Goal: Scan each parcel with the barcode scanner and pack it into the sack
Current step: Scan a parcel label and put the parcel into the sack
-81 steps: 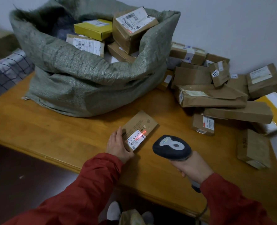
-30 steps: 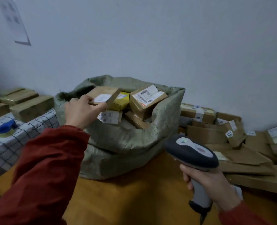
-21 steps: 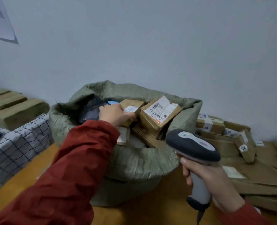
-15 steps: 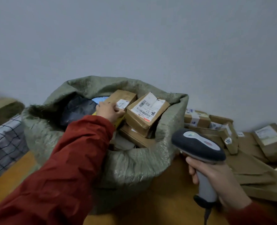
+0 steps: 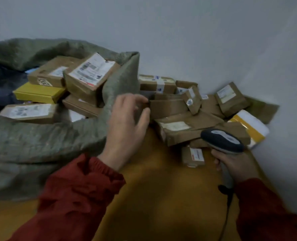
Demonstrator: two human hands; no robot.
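Bulging at left, the green woven sack (image 5: 40, 141) lies beside the left hand (image 5: 127, 122), whose fingers spread wide at the end of a flat brown cardboard parcel (image 5: 168, 107) in the pile, perhaps touching it. The parcel is probably stiff and light, so pinch that end. The right hand (image 5: 236, 166) grips the dark handheld barcode scanner (image 5: 221, 140).

green sack (image 5: 40, 141) full of boxes (image 5: 90, 73) — brown parcels (image 5: 187, 122) heaped beside it — dark-headed scanner (image 5: 221, 140) near them

The sack (image 5: 40, 145) sits left on the counter (image 5: 161, 197) with packed parcels (image 5: 90, 73) inside. Loose parcels (image 5: 187, 129) are piled to its right, against the far wall (image 5: 179, 32).
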